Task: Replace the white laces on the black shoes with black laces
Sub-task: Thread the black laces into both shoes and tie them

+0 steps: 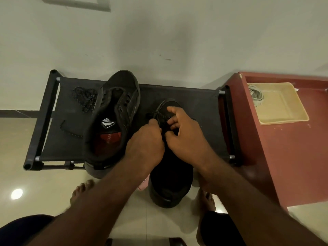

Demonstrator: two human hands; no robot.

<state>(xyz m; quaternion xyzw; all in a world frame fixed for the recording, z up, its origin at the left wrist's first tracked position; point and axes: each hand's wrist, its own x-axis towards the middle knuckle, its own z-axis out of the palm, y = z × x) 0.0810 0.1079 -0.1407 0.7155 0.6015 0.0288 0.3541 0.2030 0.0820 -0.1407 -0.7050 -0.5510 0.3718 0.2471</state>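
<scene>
Presently we find the left hand point(145, 144) and right hand point(184, 132) both pinching the thin black lace point(160, 115) on the black mesh shoe point(170, 190) overhanging the near edge of the black fabric rack point(195, 102); a hard tug could tip it off, we judge.

Fabric rack point(195, 96): unlaced shoe point(113, 121), second shoe point(170, 176), loose black lace point(85, 98).

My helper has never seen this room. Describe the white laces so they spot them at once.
Look at the maroon table right of the black shoe rack; a beige tray sits on it. The white laces lie coiled in its far left corner, pale, unlike the black lace heaped on the rack.
</scene>
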